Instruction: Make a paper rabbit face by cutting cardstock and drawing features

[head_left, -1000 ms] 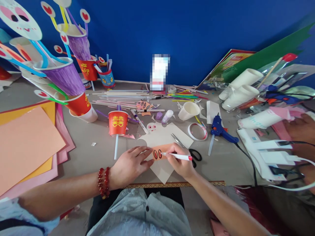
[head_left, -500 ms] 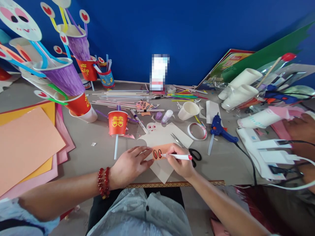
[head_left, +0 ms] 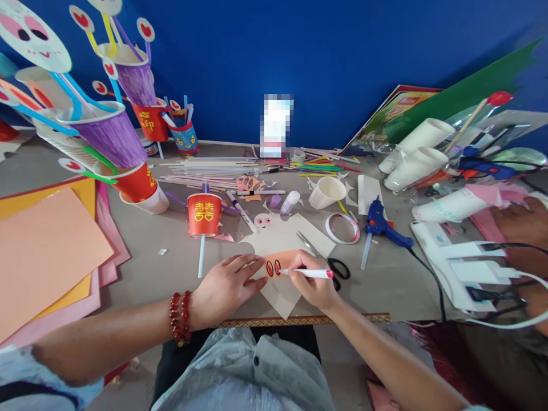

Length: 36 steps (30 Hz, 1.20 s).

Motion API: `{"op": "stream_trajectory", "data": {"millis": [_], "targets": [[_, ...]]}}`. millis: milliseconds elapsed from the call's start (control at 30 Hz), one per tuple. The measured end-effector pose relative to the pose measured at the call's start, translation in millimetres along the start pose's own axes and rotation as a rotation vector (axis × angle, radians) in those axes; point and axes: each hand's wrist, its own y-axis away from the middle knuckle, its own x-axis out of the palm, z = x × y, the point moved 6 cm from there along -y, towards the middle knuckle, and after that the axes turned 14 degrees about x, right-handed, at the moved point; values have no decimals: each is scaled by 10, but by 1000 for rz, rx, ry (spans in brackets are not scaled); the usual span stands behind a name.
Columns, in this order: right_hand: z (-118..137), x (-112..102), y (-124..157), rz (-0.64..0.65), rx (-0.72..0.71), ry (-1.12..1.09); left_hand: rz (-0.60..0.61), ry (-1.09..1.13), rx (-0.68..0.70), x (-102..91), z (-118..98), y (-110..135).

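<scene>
My left hand (head_left: 229, 282) lies flat with fingers stretched out, pressing down the left end of a small orange paper piece (head_left: 280, 262) that bears two red-and-black ovals. My right hand (head_left: 312, 282) is closed round a white marker with a red end (head_left: 309, 273), its tip touching the orange piece beside the ovals. The orange piece rests on a pale card sheet (head_left: 282, 237). Black-handled scissors (head_left: 331, 264) lie just right of my right hand.
Around stand a red paper cup on a straw (head_left: 205, 214), a tape roll (head_left: 343, 227), a blue glue gun (head_left: 381, 226), a white cup (head_left: 326, 192), straws, and decorated cups at left. Coloured paper sheets (head_left: 47, 245) lie left. Another person's hand (head_left: 522, 222) is at right.
</scene>
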Motion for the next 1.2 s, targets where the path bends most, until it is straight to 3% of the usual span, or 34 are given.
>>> {"op": "stream_trajectory", "data": {"millis": [1200], "targets": [[-27, -7, 4, -32, 17, -13, 2, -8, 0, -2, -6, 3]]}}
